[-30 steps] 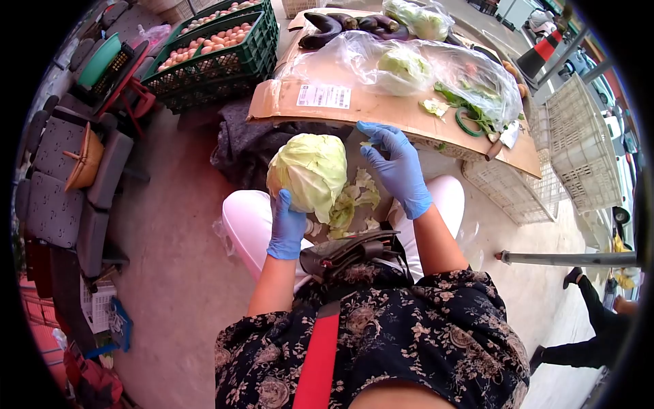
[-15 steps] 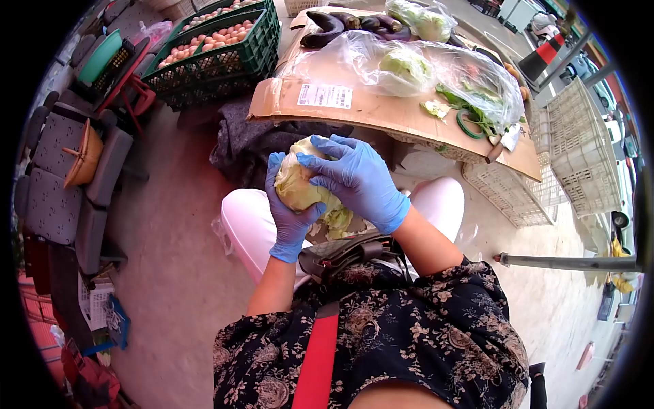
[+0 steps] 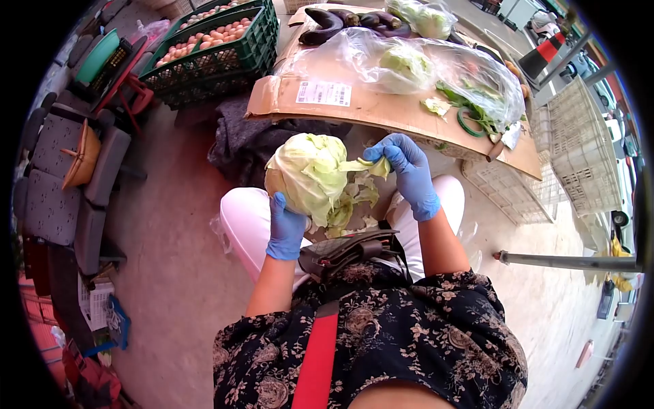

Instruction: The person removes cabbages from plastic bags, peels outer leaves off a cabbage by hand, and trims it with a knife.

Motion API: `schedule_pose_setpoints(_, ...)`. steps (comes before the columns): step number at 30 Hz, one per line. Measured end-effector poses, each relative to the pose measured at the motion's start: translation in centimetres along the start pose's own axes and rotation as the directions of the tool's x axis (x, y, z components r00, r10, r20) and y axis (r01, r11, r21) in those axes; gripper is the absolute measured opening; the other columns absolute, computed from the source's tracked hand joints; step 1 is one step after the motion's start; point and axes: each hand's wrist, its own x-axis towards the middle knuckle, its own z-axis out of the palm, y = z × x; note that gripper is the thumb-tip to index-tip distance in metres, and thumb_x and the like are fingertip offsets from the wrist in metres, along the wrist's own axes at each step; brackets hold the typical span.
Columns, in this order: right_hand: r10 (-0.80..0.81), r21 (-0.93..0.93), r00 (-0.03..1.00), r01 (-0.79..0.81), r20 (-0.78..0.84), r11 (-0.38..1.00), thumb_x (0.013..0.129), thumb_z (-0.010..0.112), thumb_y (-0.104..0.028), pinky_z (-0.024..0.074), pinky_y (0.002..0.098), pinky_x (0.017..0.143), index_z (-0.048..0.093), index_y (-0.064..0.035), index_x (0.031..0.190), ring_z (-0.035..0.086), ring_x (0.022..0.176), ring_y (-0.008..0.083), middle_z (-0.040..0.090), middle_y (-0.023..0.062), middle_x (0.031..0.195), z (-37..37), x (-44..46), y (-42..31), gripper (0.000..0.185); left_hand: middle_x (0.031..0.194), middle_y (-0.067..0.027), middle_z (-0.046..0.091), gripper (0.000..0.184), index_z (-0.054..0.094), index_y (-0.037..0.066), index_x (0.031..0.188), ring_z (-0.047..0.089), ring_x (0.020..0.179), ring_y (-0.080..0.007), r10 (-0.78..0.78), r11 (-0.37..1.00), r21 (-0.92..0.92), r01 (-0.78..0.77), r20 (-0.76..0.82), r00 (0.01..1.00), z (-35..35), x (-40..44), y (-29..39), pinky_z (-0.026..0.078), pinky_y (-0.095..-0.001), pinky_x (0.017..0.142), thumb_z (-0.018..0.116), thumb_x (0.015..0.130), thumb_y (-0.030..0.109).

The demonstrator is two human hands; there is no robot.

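Observation:
In a blue glove, my left hand [image 3: 286, 230] grips a pale green head of cabbage [image 3: 306, 170] from below and the left, its thumb showing and its other fingers hidden under the head. My right hand [image 3: 406, 172], gloved too, pinches a torn cabbage leaf [image 3: 377, 167] to the right of the head. A thin strip of the leaf still reaches the cabbage. Loose trimmed leaves [image 3: 357, 194] lie lower down between my knees, partly covered by the cabbage.
Ahead stands a cardboard-topped table [image 3: 272, 99] with eggplants [image 3: 323, 27], a bagged cabbage [image 3: 407, 65] and a green tape roll [image 3: 470, 123]. Green egg crates [image 3: 211, 75] are at the left, white plastic crates [image 3: 579, 146] at the right. A metal pole [image 3: 565, 261] juts in from the right.
My right hand has moved off the cabbage to the right, pulling a leaf away with it. The cabbage has turned and shows a paler, rounder side.

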Motion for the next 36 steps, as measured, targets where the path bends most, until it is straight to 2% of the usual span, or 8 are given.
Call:
schedule_pose_setpoints(5,0.212,-0.311,0.973,-0.176,0.087,0.934,0.095,0.056,-0.012,0.0488,0.0277,0.083,0.063,0.0006,0.1,0.062,0.091,0.0145,0.067,0.0073,0.095,-2.9,-1.5,2.2,0.015,0.147,-0.0068,0.036,0.082,0.029,0.016,0.146,0.036,0.134,-0.03,0.027,0.988,-0.148,-0.039,-0.087,0.996,0.2,0.5,0.6,0.03,-0.0471,0.111,0.06,0.082,0.055)
schedule_pose_setpoints(8,0.163,-0.644,0.973,-0.019,0.164,0.764,0.091,0.062,-0.01,0.0496,0.0278,0.082,0.065,-0.0065,0.114,0.062,0.095,0.0151,0.066,0.0084,0.106,-2.8,-1.6,2.5,0.024,0.147,-0.006,0.036,0.081,0.028,0.016,0.146,0.035,0.134,-0.0301,0.026,0.974,-0.224,-0.043,-0.078,0.997,-0.2,0.7,0.7,0.03,-0.0472,0.111,0.058,0.082,0.057)
schedule_pose_setpoints(10,0.099,-0.541,0.975,0.024,0.197,0.841,0.085,0.068,-0.01,0.0505,0.0299,0.083,0.063,-0.015,0.123,0.062,0.099,0.0172,0.063,0.011,0.118,-1.5,-1.5,2.1,0.039,0.147,-0.0073,0.036,0.084,0.028,0.014,0.146,0.036,0.134,-0.0302,0.032,0.981,-0.189,-0.046,-0.074,0.997,-0.1,0.6,0.9,0.029,-0.048,0.111,0.061,0.081,0.056)
schedule_pose_setpoints(16,-0.337,-0.673,0.865,0.501,0.372,0.543,0.075,0.074,-0.012,0.0512,0.0376,0.082,0.06,-0.0138,0.124,0.062,0.101,0.0304,0.061,0.0136,0.119,3.1,0.4,-2.3,0.051,0.143,-0.0117,0.039,0.089,0.028,0.009,0.145,0.04,0.131,-0.031,-0.011,1.0,-0.007,0.011,0.013,1.0,1.5,-0.1,1.7,0.034,-0.0481,0.109,0.072,0.076,0.045)
schedule_pose_setpoints(23,-0.277,-0.774,0.799,0.593,0.533,0.221,0.076,0.07,-0.022,0.0454,0.0396,0.073,0.063,-0.0139,0.106,0.056,0.085,0.029,0.06,0.0063,0.095,3.9,0.9,-1.5,0.032,0.136,-0.0121,0.044,0.085,0.032,0.007,0.141,0.048,0.123,-0.0299,0.049,0.991,0.123,-0.054,0.047,0.998,1.4,0.2,1.0,0.043,-0.0452,0.103,0.077,0.074,0.033)
schedule_pose_setpoints(29,-0.373,-0.708,0.828,0.554,0.418,0.438,0.074,0.073,-0.016,0.0475,0.0393,0.071,0.061,-0.0085,0.093,0.058,0.082,0.0292,0.059,0.0096,0.088,4.0,0.9,0.0,0.024,0.136,-0.0106,0.044,0.084,0.034,0.007,0.14,0.047,0.123,-0.0265,0.104,0.971,0.215,-0.101,-0.005,0.995,1.0,0.4,1.0,0.042,-0.0415,0.104,0.078,0.072,0.031)
schedule_pose_setpoints(35,0.02,-0.728,0.972,0.163,0.236,0.666,0.075,0.073,-0.012,0.0497,0.0384,0.07,0.06,-0.0065,0.095,0.06,0.079,0.0319,0.06,0.0146,0.089,4.5,0.6,-0.3,0.025,0.137,-0.0096,0.044,0.085,0.033,0.008,0.142,0.045,0.126,-0.0251,0.214,0.919,0.338,-0.202,0.002,0.977,1.1,0.6,0.7,0.039,-0.0403,0.106,0.076,0.073,0.033)
schedule_pose_setpoints(36,-0.04,-0.713,0.961,0.232,0.275,0.661,0.076,0.074,-0.011,0.05,0.0371,0.071,0.06,-0.0064,0.099,0.061,0.08,0.0298,0.062,0.0138,0.091,4.1,0.6,0.1,0.028,0.139,-0.0101,0.043,0.084,0.032,0.009,0.143,0.044,0.127,-0.0262,0.197,0.923,0.337,-0.187,0.005,0.98,1.0,0.6,0.6,0.039,-0.0407,0.106,0.074,0.076,0.036)
